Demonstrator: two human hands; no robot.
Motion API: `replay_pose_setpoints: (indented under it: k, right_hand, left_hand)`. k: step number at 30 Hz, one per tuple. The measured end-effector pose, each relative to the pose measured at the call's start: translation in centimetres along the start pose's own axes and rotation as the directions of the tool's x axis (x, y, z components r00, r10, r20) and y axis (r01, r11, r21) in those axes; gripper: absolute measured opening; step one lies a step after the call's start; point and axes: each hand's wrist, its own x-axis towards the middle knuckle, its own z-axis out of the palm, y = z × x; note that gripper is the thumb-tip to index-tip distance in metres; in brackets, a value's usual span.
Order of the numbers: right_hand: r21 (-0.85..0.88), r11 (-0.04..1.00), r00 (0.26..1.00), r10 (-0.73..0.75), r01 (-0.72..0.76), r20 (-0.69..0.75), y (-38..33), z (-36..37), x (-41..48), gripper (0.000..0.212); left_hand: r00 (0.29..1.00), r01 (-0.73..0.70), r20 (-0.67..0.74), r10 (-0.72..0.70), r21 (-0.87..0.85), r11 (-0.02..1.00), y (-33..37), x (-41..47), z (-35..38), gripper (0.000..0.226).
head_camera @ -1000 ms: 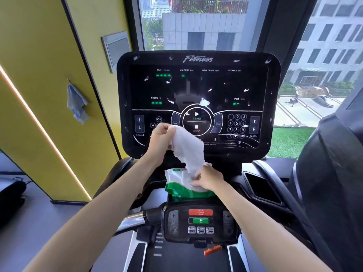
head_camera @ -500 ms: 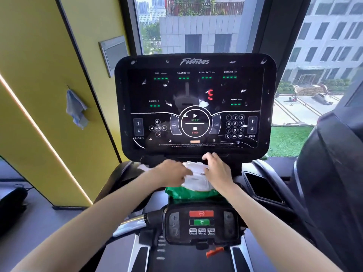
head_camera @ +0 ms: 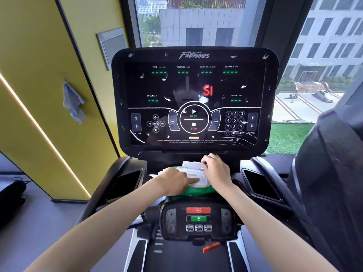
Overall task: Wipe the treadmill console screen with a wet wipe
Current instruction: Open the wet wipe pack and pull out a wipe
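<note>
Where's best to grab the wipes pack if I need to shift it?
Probably take the wipes pack by its soft green near edge, coming from the front: the console stands close behind, and the rigid white lid sits on top.

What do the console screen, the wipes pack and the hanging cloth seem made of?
Console screen: glossy black glass or plastic; it shows reflections. Wipes pack: likely soft green film, crinkled, with a rigid white plastic lid. Cloth: limp blue-grey fabric, hanging in folds.

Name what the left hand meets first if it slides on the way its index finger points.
Probably the right hand, just beyond the fingertip across the lid of the wipe pack; depth is unclear.
</note>
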Motion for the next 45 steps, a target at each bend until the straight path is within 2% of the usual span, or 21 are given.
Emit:
replay_pose_setpoints:
  k: [2,4,7,10,12,14,16,17,19,21,23,25,26,29,30,34,38,41,42,43,45]
  right_hand:
    - [0.002,1.0,1.0,-0.017,0.017,-0.014,-0.1,0.3,0.1,0.008]
    - [-0.014,0.999,0.999,-0.049,0.049,-0.019,-0.1,0.4,0.1,0.009]
    - [-0.03,0.996,0.995,-0.088,0.087,-0.039,-0.1,0.5,0.0,0.013]
    - [-0.062,0.988,0.986,-0.149,0.144,-0.072,-0.2,0.2,-0.2,0.024]
    - [-0.102,0.977,0.979,-0.194,0.187,-0.062,-0.3,-0.1,-0.3,0.034]
    - [-0.118,0.975,0.979,-0.198,0.191,-0.054,0.0,-0.3,-0.3,0.034]
    - [-0.094,0.972,0.976,-0.217,0.215,-0.014,1.0,-0.2,-0.3,0.028]
    - [-0.067,0.968,0.971,-0.239,0.241,0.03,1.5,-0.1,-0.5,0.021]
    - [-0.002,0.964,0.95,-0.264,0.268,0.167,2.0,0.3,-1.1,0.007]
    - [0.034,0.979,0.933,-0.203,0.202,0.296,2.1,0.7,-1.3,0.015]
    - [0.109,0.989,0.933,-0.134,0.103,0.335,2.0,0.9,-1.1,0.022]
    - [0.202,0.979,0.928,-0.09,0.015,0.363,2.1,0.9,-0.7,0.024]
    - [0.225,0.974,0.925,-0.073,-0.013,0.372,2.1,0.9,-0.5,0.025]
    - [0.224,0.973,0.929,-0.032,-0.056,0.368,1.9,1.7,-0.4,0.031]
    - [0.208,0.977,0.931,-0.025,-0.055,0.365,1.7,1.9,-0.4,0.033]
    - [0.171,0.985,0.924,-0.064,-0.001,0.377,1.2,2.7,-0.5,0.036]
    - [0.037,0.995,0.893,-0.102,0.096,0.438,0.7,2.8,-0.6,0.042]
    - [0.054,0.997,0.862,-0.08,0.061,0.501,0.2,1.6,0.2,0.051]
    - [0.068,0.997,0.849,-0.06,0.029,0.525,0.0,0.9,0.6,0.052]
    - [0.106,0.994,0.844,-0.056,-0.002,0.534,-0.3,0.2,1.1,0.05]
    - [0.346,0.926,0.812,-0.085,-0.149,0.578,-1.6,-1.5,1.8,0.042]
  left_hand:
    - [0.995,0.061,0.077,-0.057,-0.048,0.997,0.5,0.6,-0.2,0.048]
    - [0.98,0.167,0.137,-0.142,-0.189,0.968,0.7,1.6,-0.2,0.052]
    - [0.947,0.32,0.164,-0.275,-0.513,0.797,0.1,2.3,0.8,0.052]
    - [0.919,0.378,0.167,-0.358,-0.637,0.672,0.3,2.3,1.6,0.047]
    - [0.931,0.346,0.187,-0.312,-0.72,0.601,0.1,2.1,1.2,0.045]
    - [0.953,0.271,0.188,-0.236,-0.877,0.397,-1.1,1.5,0.1,0.04]
    - [0.934,0.238,0.146,-0.327,-0.936,0.261,-3.1,0.5,-0.3,0.036]
    - [0.904,0.248,0.13,-0.408,-0.935,0.251,-4.0,0.1,-0.2,0.034]
    - [0.864,0.277,0.094,-0.494,-0.909,0.312,-4.7,-0.3,0.2,0.028]
    - [0.889,0.281,0.062,-0.454,-0.856,0.433,-3.9,-0.3,0.6,0.016]
    - [0.923,0.306,0.071,-0.378,-0.73,0.611,-2.6,0.0,0.8,0.025]
    - [0.917,0.347,0.072,-0.391,-0.626,0.698,-1.6,0.5,1.2,0.031]
    - [0.906,0.365,0.069,-0.418,-0.628,0.687,-1.3,0.8,1.6,0.031]
    - [0.859,0.412,0.133,-0.494,-0.753,0.513,-1.0,1.3,2.7,0.03]
    - [0.854,0.418,0.147,-0.499,-0.765,0.49,-1.0,1.4,2.8,0.029]
    - [0.857,0.424,0.11,-0.503,-0.705,0.569,-0.5,1.7,2.5,0.03]
    - [0.861,0.424,0.088,-0.501,-0.669,0.611,0.1,1.6,3.0,0.035]
    - [0.911,0.359,0.119,-0.394,-0.699,0.618,-0.5,1.1,2.8,0.037]
    - [0.936,0.293,0.103,-0.335,-0.757,0.584,-1.1,0.8,2.1,0.037]
    - [0.954,0.22,0.076,-0.29,-0.833,0.508,-1.9,0.2,1.0,0.038]
    - [0.964,0.108,0.023,-0.265,-0.944,0.311,-3.8,-1.0,-2.2,0.041]
